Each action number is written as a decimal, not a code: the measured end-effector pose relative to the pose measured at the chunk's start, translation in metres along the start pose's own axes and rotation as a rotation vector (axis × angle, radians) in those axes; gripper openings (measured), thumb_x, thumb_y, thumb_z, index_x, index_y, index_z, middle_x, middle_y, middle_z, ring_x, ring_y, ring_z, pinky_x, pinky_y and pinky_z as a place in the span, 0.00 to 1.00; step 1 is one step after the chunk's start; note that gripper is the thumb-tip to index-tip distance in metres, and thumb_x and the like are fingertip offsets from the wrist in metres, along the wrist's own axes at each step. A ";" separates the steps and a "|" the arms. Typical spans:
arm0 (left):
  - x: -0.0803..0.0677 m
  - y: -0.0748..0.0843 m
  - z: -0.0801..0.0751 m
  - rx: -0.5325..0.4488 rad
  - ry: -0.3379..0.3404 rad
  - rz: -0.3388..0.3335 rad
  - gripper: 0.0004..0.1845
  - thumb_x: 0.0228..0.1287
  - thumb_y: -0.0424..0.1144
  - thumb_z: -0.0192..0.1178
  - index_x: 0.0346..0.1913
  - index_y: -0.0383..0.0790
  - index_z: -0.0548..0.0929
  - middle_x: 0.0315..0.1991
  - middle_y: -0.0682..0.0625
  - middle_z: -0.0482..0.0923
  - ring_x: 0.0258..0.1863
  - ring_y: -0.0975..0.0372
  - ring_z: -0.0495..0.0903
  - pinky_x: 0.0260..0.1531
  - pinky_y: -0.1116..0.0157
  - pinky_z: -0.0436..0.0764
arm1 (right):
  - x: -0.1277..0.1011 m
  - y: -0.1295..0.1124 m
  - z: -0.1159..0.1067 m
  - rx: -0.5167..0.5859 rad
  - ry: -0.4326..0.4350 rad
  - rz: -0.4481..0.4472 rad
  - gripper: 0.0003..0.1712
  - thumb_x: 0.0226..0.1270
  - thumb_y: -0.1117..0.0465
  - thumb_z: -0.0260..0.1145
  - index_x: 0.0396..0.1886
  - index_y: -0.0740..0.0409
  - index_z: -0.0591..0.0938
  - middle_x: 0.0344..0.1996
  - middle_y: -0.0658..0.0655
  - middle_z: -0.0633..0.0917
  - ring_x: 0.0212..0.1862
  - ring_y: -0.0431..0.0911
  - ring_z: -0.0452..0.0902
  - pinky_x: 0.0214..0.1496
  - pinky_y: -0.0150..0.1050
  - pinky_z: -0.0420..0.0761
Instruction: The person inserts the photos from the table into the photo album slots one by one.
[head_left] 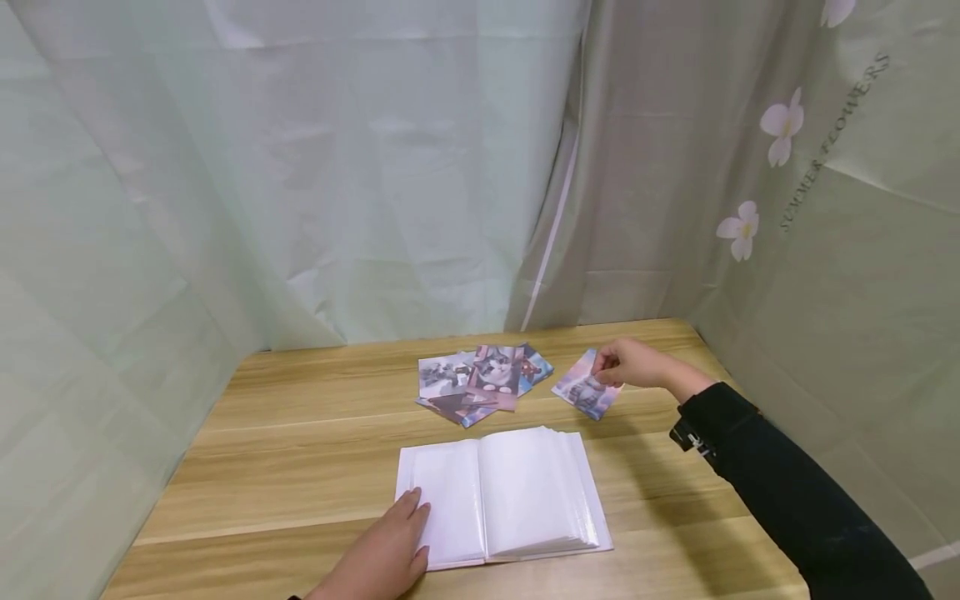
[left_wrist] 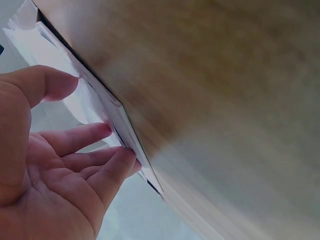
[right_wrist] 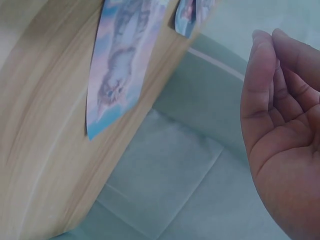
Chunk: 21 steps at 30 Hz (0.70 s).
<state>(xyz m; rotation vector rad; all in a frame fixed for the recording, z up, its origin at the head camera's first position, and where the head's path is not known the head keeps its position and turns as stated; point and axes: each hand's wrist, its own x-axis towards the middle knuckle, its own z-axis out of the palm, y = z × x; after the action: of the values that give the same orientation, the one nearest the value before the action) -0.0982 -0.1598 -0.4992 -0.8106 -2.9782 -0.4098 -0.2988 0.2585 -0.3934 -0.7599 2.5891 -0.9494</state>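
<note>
Album (head_left: 510,492), open, near front edge of table (head_left: 300,467), L hand (head_left: 386,554) flat on left page to pin it; R hand (head_left: 633,362), fingers loose and gripping nothing, touching single cat photo (head_left: 585,392) by right edge, apart from photo pile (head_left: 480,379) near back edge.

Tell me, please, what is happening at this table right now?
A person sits at a wooden table with an open photo album lying in front of them, its pages white. The left hand rests flat on the album's left page. The right hand is over a single cat photo that lies apart, to the right of a small pile of photos behind the album. In the right wrist view the fingers look straight and off the photo, so it does not seem gripped.
</note>
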 end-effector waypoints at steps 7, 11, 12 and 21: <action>0.000 0.000 0.002 0.022 -0.020 -0.009 0.28 0.56 0.40 0.69 0.54 0.20 0.79 0.61 0.27 0.73 0.62 0.40 0.74 0.61 0.46 0.74 | 0.006 0.006 -0.008 -0.013 0.030 0.032 0.03 0.69 0.70 0.65 0.34 0.65 0.82 0.28 0.53 0.84 0.31 0.44 0.82 0.36 0.39 0.83; -0.001 0.000 0.002 0.023 -0.007 -0.001 0.29 0.56 0.40 0.69 0.54 0.20 0.79 0.61 0.28 0.72 0.62 0.40 0.74 0.61 0.47 0.74 | 0.012 0.014 -0.015 -0.093 0.096 0.010 0.02 0.67 0.71 0.66 0.34 0.68 0.82 0.27 0.56 0.84 0.30 0.43 0.78 0.33 0.37 0.79; -0.001 0.000 0.002 0.021 -0.006 -0.001 0.29 0.56 0.40 0.69 0.54 0.20 0.79 0.61 0.28 0.72 0.62 0.40 0.74 0.61 0.47 0.74 | 0.014 0.016 -0.017 -0.113 0.117 0.020 0.02 0.66 0.71 0.66 0.33 0.67 0.83 0.27 0.57 0.84 0.29 0.43 0.77 0.33 0.37 0.78; 0.000 0.003 0.002 -0.007 -0.016 -0.034 0.29 0.55 0.39 0.69 0.54 0.19 0.79 0.61 0.26 0.72 0.62 0.40 0.73 0.61 0.46 0.73 | 0.031 0.032 -0.037 -0.132 0.216 0.180 0.05 0.68 0.68 0.65 0.37 0.68 0.83 0.27 0.58 0.82 0.31 0.48 0.78 0.35 0.39 0.78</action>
<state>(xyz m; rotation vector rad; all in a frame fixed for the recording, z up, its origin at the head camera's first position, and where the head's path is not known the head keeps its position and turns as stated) -0.0970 -0.1568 -0.5008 -0.7681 -3.0112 -0.4172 -0.3519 0.2808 -0.3900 -0.4654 2.8727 -0.8545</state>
